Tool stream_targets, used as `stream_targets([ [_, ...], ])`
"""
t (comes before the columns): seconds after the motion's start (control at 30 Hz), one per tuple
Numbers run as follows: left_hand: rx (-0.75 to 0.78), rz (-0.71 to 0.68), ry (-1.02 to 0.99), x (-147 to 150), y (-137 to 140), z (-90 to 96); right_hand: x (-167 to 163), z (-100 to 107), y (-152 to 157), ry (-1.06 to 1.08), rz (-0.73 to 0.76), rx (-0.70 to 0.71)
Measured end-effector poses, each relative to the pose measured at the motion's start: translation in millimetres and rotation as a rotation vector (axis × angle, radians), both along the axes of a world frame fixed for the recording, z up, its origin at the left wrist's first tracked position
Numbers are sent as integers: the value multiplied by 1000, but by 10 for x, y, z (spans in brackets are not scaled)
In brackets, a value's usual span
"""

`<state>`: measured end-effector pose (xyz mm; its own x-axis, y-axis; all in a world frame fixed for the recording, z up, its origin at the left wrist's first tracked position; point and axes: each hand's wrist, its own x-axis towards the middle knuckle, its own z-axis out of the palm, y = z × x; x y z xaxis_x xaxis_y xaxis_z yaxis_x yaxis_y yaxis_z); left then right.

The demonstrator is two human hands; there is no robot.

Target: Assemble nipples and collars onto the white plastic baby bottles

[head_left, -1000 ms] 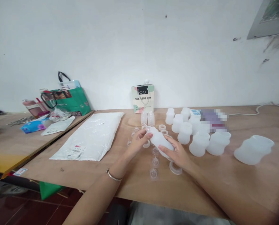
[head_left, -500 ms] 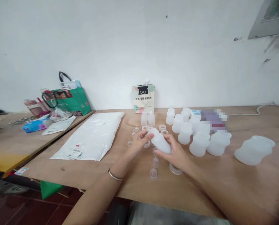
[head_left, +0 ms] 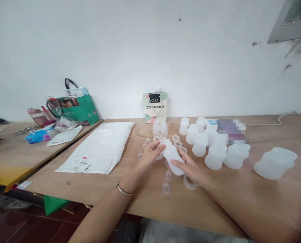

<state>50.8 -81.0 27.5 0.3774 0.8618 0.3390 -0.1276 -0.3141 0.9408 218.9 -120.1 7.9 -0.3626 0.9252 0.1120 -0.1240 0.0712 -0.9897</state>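
A translucent white baby bottle (head_left: 174,162) is tilted between my hands above the table, its upper end leaning to the left. My left hand (head_left: 152,151) is closed at that upper end, the thumb pressed on the neck; a small clear piece pokes out there, too small to make out. Lower down, my right hand (head_left: 189,168) grips the body, thumb across the front and fingers behind. Clear bottle nipples (head_left: 168,176) lie below and left of the bottle. White ring collars (head_left: 175,138) lie behind it, and a wider ring (head_left: 190,182) rests by my right wrist.
Several wavy white bottle bodies (head_left: 200,145) stand to the right, one larger body (head_left: 275,163) farther out. Two clear cups (head_left: 156,128) stand before a paper bag (head_left: 155,108) at the wall. A white mailing bag (head_left: 97,148) lies left; a green bag (head_left: 84,109) stands beyond.
My right hand has shifted its grip, the thumb now lying across the bottle's front instead of under its base. More of the bottle's lower end shows. My left hand stays at the neck.
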Motion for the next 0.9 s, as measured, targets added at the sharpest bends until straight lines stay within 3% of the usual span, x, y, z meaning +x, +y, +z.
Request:
stream_targets([
  [0.07, 39, 51, -33, -24, 65, 20, 2, 1, 13, 8, -46, 53],
  [0.17, 109, 277, -49, -88, 315, 135, 23, -25, 73, 55, -122, 140],
  [0.33, 231, 559, 288, -94, 953, 434, 44, -112, 193, 58, -181, 199],
  [0.43, 164, 568, 421, -6, 1164, 477, 43, -109, 197, 59, -149, 188],
  [0.6, 105, 581, 434, 57, 1180, 359, 40, -58, 156, 32, -145, 176],
  [0.73, 115, 740, 383, -45, 1147, 390, 33, -74, 167, -6, -140, 197],
  [0.83, 280, 827, 239, -92, 993, 498, 16, -98, 174, -33, -122, 212],
  [0.9, 418, 726, 129, -74, 769, 565, 2, -106, 168, -47, -121, 218],
])
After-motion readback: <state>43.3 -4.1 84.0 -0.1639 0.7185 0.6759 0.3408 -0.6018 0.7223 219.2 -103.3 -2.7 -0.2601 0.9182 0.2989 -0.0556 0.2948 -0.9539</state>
